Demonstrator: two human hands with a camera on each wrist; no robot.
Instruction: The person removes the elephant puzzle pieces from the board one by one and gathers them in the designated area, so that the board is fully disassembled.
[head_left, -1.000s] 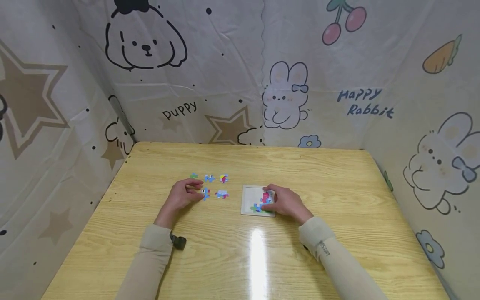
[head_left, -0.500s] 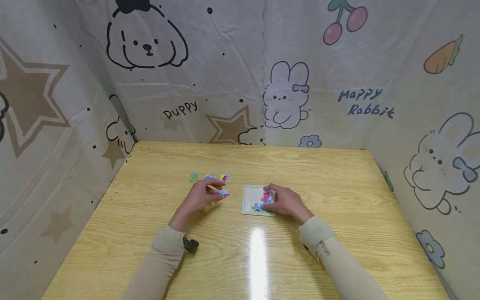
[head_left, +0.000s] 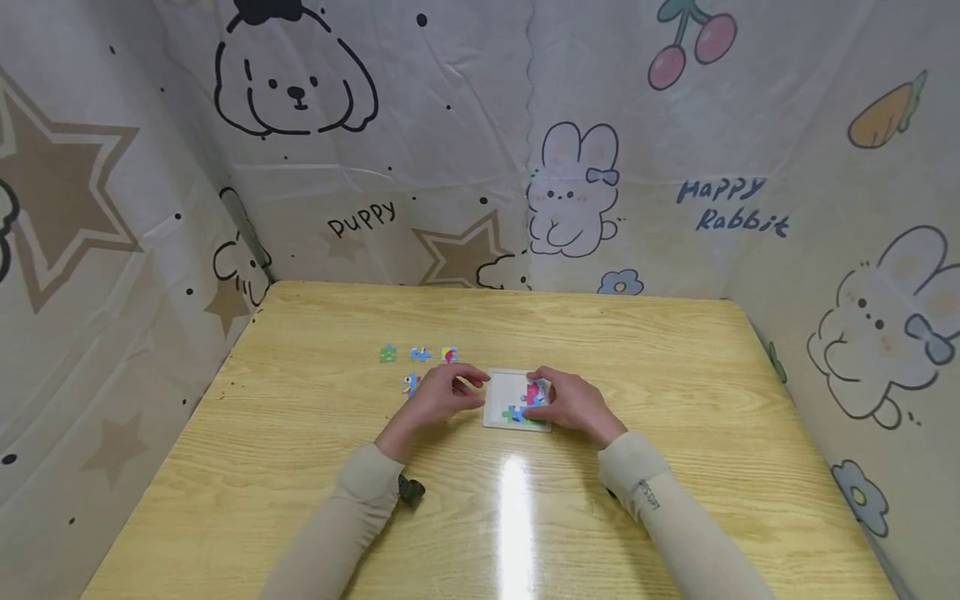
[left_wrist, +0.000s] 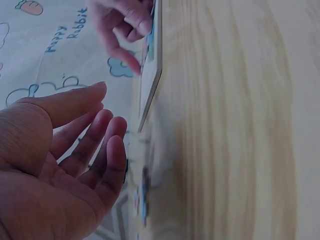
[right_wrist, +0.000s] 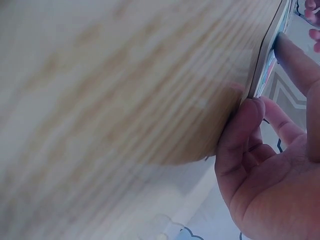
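A small white puzzle tray lies on the table with several joined jigsaw pieces in its right and near parts. My right hand holds it at the right side, thumb over the pieces and forefinger at the far edge; in the right wrist view curled fingers meet the tray's edge. By the tray's left edge is my left hand, thumb and fingers bent and apart, nothing showing between them in the left wrist view. A blue jigsaw piece lies just left of that hand, partly covered by it.
Behind the left hand, a green jigsaw piece, a blue one and a yellow-red one form a row. The wooden table is bordered by a printed cloth at the back and sides.
My left hand has moved right, from the loose pieces to the tray's left edge. The loose piece nearest the tray is now out of sight behind it. My right hand stays put.
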